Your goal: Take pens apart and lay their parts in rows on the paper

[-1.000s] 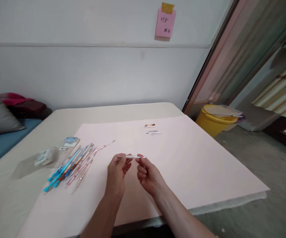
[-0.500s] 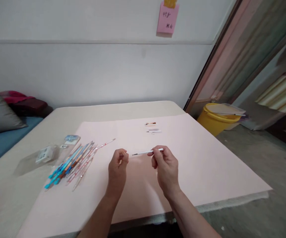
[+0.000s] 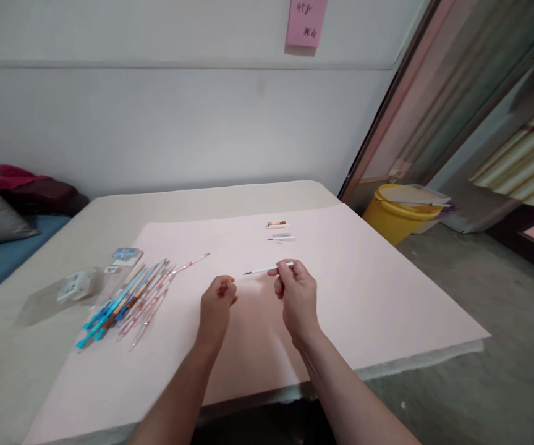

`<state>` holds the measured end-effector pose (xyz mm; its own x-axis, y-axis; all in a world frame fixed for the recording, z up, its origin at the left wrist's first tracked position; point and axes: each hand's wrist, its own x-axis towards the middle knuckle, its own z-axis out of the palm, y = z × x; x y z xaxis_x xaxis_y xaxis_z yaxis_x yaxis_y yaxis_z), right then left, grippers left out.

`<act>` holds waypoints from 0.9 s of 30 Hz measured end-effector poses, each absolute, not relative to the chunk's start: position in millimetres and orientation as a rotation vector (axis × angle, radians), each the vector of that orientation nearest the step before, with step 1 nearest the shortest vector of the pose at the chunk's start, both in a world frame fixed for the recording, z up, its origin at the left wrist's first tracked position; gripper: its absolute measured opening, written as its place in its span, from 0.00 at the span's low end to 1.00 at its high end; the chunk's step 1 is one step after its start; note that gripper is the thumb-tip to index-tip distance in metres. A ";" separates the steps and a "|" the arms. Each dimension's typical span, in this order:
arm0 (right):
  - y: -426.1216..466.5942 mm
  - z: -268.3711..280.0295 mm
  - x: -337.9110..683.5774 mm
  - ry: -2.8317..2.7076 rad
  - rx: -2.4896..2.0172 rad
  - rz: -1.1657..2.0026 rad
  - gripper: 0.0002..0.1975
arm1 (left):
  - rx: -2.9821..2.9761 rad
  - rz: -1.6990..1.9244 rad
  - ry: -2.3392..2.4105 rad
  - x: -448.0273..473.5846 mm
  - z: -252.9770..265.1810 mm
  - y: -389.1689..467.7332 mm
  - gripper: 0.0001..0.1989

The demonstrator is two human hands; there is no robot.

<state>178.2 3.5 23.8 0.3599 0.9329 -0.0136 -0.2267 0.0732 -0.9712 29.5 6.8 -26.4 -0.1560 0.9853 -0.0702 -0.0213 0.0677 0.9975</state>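
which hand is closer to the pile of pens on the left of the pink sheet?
Left. The left hand hovers just right of the pile of pens; the right hand, pinching a thin refill, is farther right.

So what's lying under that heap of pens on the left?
The heap of pens rests on the pink sheet, which covers the table. Whatever lies beneath the heap is hidden.
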 end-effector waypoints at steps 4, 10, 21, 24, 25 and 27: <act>11.4 11.2 185.3 -0.672 -1.146 1.070 0.11 | 0.975 1.316 1.338 11.5 -26.1 14.6 0.12; 16.9 -0.7 188.6 -0.508 -1.126 1.229 0.10 | 0.819 1.621 1.480 -51.7 -7.1 27.8 0.14; 19.0 -13.8 179.1 -0.612 -1.173 1.388 0.07 | 0.697 1.228 1.332 -20.0 -25.8 20.1 0.14; 18.0 -16.6 172.6 -0.730 -1.178 1.447 0.07 | 0.695 1.118 1.318 -11.5 -28.1 18.6 0.14; 17.7 -17.5 169.9 -0.772 -1.178 1.468 0.07 | 0.694 1.093 1.304 -10.1 -28.6 18.4 0.14; 17.2 -18.4 165.6 -0.841 -1.179 1.501 0.07 | 0.683 1.072 1.270 -9.9 -29.2 18.7 0.15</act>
